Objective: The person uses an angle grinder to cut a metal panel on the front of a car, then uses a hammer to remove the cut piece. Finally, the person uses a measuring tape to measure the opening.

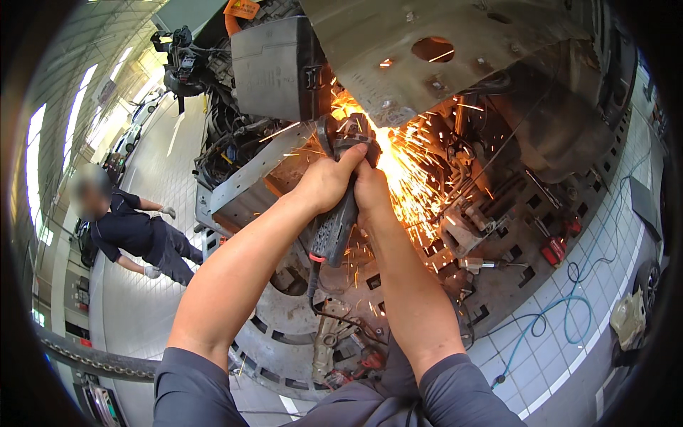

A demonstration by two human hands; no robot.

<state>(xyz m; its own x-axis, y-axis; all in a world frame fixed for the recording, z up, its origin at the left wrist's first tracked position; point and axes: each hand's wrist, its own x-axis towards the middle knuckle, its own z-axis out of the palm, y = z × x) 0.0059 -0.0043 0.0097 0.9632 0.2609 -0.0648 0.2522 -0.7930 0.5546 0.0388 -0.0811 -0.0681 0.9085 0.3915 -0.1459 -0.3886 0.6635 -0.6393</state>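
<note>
Wrapping closed round the grinder (336, 231), left hand (324, 182) and right hand (370, 188) point its long axis toward the panel (384, 80).

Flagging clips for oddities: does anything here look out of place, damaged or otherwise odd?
Yes: sparks spray close beside the ungloved right hand on the grinder, which looks risky. To the right, a blue hose lies in untidy loops on the tiled floor.
</note>
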